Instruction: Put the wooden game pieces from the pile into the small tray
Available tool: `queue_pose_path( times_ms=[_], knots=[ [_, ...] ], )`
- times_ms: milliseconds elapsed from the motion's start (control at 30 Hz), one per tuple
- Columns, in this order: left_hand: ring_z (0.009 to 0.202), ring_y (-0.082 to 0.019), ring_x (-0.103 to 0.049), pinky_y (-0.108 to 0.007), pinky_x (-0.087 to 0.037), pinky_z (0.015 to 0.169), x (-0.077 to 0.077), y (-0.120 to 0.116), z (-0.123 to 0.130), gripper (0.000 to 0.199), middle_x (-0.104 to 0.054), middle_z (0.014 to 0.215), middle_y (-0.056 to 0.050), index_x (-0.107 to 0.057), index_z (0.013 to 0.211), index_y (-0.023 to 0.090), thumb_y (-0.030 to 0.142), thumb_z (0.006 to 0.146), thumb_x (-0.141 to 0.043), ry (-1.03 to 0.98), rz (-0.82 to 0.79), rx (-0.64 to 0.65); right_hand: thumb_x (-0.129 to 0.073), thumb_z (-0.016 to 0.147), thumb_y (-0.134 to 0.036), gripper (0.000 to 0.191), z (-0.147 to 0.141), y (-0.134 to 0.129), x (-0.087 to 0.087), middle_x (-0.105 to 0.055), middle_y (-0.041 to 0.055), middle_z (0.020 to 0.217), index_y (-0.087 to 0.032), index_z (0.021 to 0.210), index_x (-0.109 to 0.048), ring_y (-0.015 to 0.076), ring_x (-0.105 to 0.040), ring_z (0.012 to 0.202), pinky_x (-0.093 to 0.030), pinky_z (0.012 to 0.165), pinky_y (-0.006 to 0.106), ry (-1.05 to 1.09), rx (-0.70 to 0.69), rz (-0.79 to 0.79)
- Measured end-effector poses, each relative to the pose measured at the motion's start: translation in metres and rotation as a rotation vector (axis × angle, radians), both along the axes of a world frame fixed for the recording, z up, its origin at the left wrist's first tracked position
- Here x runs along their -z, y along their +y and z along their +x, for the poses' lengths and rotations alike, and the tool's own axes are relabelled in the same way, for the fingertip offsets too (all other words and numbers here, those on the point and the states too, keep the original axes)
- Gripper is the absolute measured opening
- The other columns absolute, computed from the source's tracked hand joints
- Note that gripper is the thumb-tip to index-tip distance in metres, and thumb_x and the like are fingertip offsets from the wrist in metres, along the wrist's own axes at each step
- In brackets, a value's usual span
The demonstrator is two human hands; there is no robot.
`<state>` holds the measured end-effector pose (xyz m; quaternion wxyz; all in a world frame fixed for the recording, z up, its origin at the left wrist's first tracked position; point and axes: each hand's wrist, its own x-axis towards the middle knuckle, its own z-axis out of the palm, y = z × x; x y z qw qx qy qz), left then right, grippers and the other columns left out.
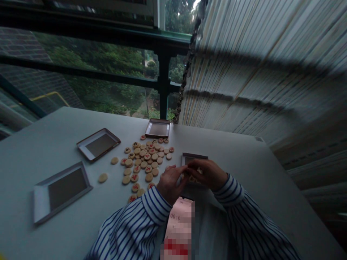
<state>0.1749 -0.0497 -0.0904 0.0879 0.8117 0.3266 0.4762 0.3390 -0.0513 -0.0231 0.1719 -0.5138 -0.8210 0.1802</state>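
Note:
Round wooden pieces (pixel 142 153), some with red or black characters, lie in a loose pile on the white table. My left hand (pixel 172 182) and my right hand (pixel 204 173) meet over a shallow box (pixel 195 156) right of the pile. Fingers of both hands are bent together, and what my left hand pinches is too small and dark to make out. Under my right hand a few pale pieces (pixel 193 178) show inside the box; one pale bit shows at its fingers.
Shallow trays stand at the left (pixel 63 193), further back (pixel 99 144) and at the rear edge (pixel 158 128). A lit phone (pixel 179 224) lies between my forearms. Beyond the table (pixel 225 141) are a railing and a striped curtain.

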Motion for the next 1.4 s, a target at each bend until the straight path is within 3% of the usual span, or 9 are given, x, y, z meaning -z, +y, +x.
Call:
queue_pose_path(
  times_ms=[300, 733, 933, 1100, 1400],
  knots=[
    [0.088, -0.017, -0.059, -0.031, -0.049, 0.077, -0.005, 0.001, -0.003, 0.028, -0.064, 0.092, -0.008, -0.051, 0.103, 0.015, 0.018, 0.075, -0.053, -0.064, -0.134, 0.072, -0.049, 0.078, -0.022, 0.015, 0.0, -0.001, -0.005, -0.064, 0.003, 0.072, -0.017, 0.085, -0.061, 0.0102, -0.056, 0.063, -0.04, 0.057, 0.02, 0.062, -0.007, 0.0],
    [0.065, -0.011, -0.06, -0.023, -0.051, 0.062, -0.013, -0.002, -0.002, 0.02, -0.066, 0.075, -0.003, -0.061, 0.09, 0.016, 0.022, 0.071, -0.059, -0.281, -0.503, 0.122, -0.05, 0.077, -0.022, 0.014, -0.002, -0.002, -0.01, -0.064, 0.0032, 0.071, -0.014, 0.084, -0.061, 0.0094, -0.055, 0.061, -0.041, 0.057, 0.02, 0.148, 0.003, 0.013],
    [0.068, -0.013, -0.061, -0.026, -0.052, 0.066, -0.01, 0.0, -0.004, 0.021, -0.067, 0.078, -0.005, -0.062, 0.09, 0.014, 0.025, 0.072, -0.059, -0.331, -0.656, 0.131, -0.05, 0.077, -0.021, 0.017, 0.0, -0.004, -0.014, -0.064, 0.0048, 0.075, -0.015, 0.089, -0.061, 0.011, -0.057, 0.067, -0.044, 0.062, 0.022, 0.174, -0.088, 0.021],
    [0.069, -0.014, -0.062, -0.027, -0.052, 0.065, -0.008, 0.001, -0.006, 0.023, -0.067, 0.081, -0.006, -0.062, 0.091, 0.014, 0.026, 0.072, -0.058, -0.353, -0.677, 0.127, -0.053, 0.076, -0.024, 0.024, 0.003, -0.004, -0.011, -0.063, 0.0066, 0.085, -0.016, 0.098, -0.057, 0.0134, -0.057, 0.076, -0.044, 0.069, 0.026, 0.123, -0.149, 0.073],
    [0.068, -0.014, -0.062, -0.026, -0.052, 0.062, -0.009, 0.0, -0.005, 0.023, -0.067, 0.08, -0.006, -0.063, 0.092, 0.015, 0.027, 0.074, -0.056, -0.305, -0.658, 0.143, -0.056, 0.075, -0.03, 0.022, 0.003, -0.004, -0.008, -0.063, 0.0054, 0.08, -0.017, 0.092, -0.059, 0.0132, -0.056, 0.071, -0.042, 0.064, 0.023, -0.044, -0.116, 0.149]
  ],
)
